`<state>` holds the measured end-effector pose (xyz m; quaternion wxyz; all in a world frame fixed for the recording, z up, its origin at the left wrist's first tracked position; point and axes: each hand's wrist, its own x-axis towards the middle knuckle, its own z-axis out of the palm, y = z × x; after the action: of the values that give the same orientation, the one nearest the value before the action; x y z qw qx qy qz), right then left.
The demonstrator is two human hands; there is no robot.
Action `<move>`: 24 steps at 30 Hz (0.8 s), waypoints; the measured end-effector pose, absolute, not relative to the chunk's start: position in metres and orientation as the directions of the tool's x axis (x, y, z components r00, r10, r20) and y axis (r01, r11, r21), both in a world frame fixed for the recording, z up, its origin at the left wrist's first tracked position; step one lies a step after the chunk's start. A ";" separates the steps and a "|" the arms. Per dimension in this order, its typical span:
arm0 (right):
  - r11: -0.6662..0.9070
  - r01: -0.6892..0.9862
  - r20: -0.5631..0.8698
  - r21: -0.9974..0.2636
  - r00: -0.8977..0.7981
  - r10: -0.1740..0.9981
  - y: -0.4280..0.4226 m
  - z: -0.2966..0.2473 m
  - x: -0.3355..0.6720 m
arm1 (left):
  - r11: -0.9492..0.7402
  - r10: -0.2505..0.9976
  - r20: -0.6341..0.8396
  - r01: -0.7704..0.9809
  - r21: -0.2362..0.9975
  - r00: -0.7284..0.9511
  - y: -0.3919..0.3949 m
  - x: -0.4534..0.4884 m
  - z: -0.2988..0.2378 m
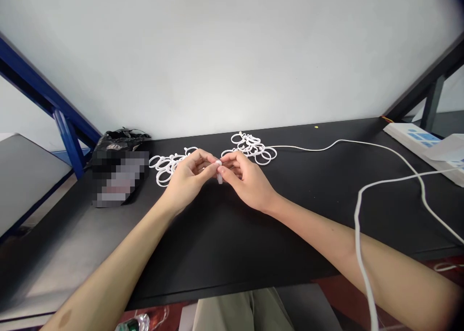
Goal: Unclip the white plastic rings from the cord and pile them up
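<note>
Between my two hands, over the middle of the black table, is a white ring (219,178), seen nearly edge-on and largely covered by fingers. My left hand (186,179) pinches its top with thumb and fingertips. From the other side, my right hand (250,179) also has thumb and fingers closed on it, the two thumbs almost touching. A pile of white rings (165,169) with small knobs lies just behind and left of my left hand. Behind my right hand lies a second pile of similar rings (250,145).
A crumpled black plastic bag (118,142) lies at the left of the black table (232,253). A white cable (340,141) runs from near the right pile to the right, and another length crosses my right forearm. A white-and-blue box (416,140) sits far right, below a pale wall.
</note>
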<state>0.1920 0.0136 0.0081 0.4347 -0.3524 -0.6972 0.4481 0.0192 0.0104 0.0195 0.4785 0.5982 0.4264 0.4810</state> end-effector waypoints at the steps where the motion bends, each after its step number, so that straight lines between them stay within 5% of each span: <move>1: 0.340 0.101 0.282 -0.935 -0.371 0.885 0.014 0.008 0.192 | -0.176 0.969 0.165 0.049 0.983 0.183 0.011 0.019 0.019; 8: 0.274 0.100 0.219 -0.957 -0.374 0.901 0.019 0.011 0.195 | -0.172 0.970 0.165 0.021 0.985 0.181 0.014 0.018 0.017; 24: 0.409 0.319 0.318 -0.855 -0.302 0.899 0.016 0.011 0.198 | -0.163 0.981 0.157 0.044 0.986 0.112 0.011 0.019 0.015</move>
<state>0.1976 0.0157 0.0109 0.4174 -0.4181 -0.7283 0.3472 0.0185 0.0114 0.0147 0.4712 0.5780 0.4433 0.4973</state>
